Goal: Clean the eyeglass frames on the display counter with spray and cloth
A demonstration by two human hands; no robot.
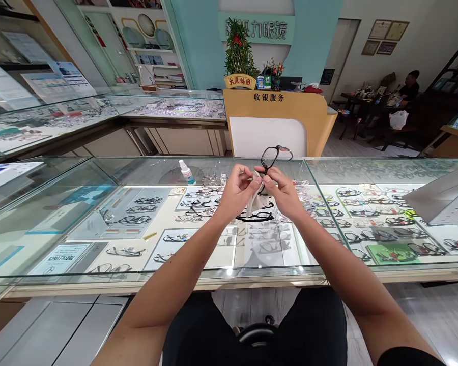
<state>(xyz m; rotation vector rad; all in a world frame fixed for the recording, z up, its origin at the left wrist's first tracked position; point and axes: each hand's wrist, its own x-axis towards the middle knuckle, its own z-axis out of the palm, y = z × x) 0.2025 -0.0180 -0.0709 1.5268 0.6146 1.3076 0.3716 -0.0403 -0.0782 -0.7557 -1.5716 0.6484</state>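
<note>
While our left fingers (249, 189) pinch the cloth (255, 204), our right fingers (276, 189) grip the black glasses (269, 158) jutting above them, probably for steadiness. Spray bottle (187, 173) sits left of our fingers, seemingly kept handy.

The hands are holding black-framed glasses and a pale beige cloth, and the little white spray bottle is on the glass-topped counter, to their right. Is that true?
Only the side is wrong: the head view shows the little white spray bottle on the glass-topped counter, to the left of both the left hand and right hand, which hold the pale beige cloth and black-framed glasses.
</note>
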